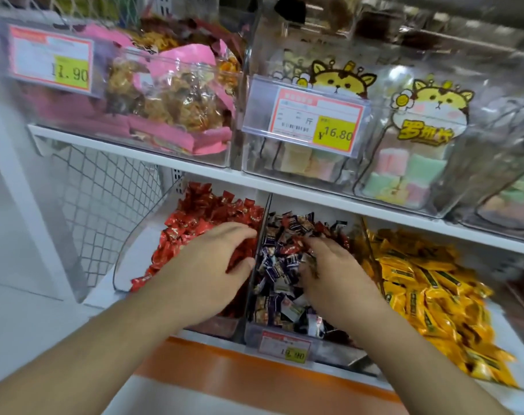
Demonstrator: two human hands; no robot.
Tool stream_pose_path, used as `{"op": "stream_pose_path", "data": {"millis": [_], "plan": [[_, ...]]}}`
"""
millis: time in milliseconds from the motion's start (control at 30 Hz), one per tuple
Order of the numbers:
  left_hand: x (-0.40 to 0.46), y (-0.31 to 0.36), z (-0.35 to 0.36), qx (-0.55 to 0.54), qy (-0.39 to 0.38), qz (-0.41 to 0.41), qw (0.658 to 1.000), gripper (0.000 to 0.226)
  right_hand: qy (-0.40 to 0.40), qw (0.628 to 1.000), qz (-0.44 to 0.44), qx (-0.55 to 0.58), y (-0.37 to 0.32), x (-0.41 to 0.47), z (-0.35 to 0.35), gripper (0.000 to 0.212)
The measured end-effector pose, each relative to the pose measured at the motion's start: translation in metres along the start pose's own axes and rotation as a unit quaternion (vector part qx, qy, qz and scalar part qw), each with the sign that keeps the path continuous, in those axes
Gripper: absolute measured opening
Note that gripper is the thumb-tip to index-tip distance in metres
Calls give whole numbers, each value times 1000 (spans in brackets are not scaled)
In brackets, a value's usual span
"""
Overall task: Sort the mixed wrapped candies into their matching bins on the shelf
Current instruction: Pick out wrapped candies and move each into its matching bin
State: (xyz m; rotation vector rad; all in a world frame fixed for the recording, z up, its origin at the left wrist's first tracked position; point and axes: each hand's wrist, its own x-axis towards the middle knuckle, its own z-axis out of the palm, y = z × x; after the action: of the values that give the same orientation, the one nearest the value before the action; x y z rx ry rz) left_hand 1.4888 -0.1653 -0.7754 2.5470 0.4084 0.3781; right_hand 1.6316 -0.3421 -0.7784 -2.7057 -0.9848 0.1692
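Note:
Three clear bins sit side by side on the lower shelf. The left bin (126, 259) holds red wrapped candies (200, 214). The middle bin (254, 330) holds purple and white wrapped candies (280, 265) with a few red ones (290, 249) mixed in. The right bin holds yellow wrapped candies (419, 283). My left hand (215, 265) rests palm down in the red bin, fingers curled by the divider; what it holds is hidden. My right hand (329, 265) lies in the middle bin, fingertips dug into the candies next to a red one.
The upper shelf (165, 158) carries clear boxes of pink snack packs (179, 103) and pastel marshmallow bags (410, 163), with price tags (305, 115) in front. A white mesh panel (105, 193) stands at the left. An orange shelf edge (239, 375) runs below the bins.

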Motion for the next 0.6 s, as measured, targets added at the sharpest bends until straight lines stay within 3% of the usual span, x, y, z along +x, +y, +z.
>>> {"op": "stream_pose_path", "data": {"millis": [67, 133, 333, 433, 500, 600], "plan": [[1, 8, 10, 7, -45, 20, 999, 58, -70, 997, 23, -9, 5, -3, 5, 65], [2, 13, 16, 16, -63, 27, 997, 63, -89, 996, 9, -28, 7, -6, 7, 63], [9, 9, 21, 25, -47, 24, 998, 66, -47, 997, -68, -4, 22, -9, 1, 46], [9, 9, 21, 25, -45, 24, 998, 65, 25, 997, -70, 20, 21, 1, -3, 35], [8, 8, 22, 20, -42, 23, 999, 64, 73, 995, -61, 22, 18, 17, -7, 35], [8, 6, 23, 15, -38, 25, 999, 65, 57, 997, -54, 8, 15, 44, -7, 46]]}}
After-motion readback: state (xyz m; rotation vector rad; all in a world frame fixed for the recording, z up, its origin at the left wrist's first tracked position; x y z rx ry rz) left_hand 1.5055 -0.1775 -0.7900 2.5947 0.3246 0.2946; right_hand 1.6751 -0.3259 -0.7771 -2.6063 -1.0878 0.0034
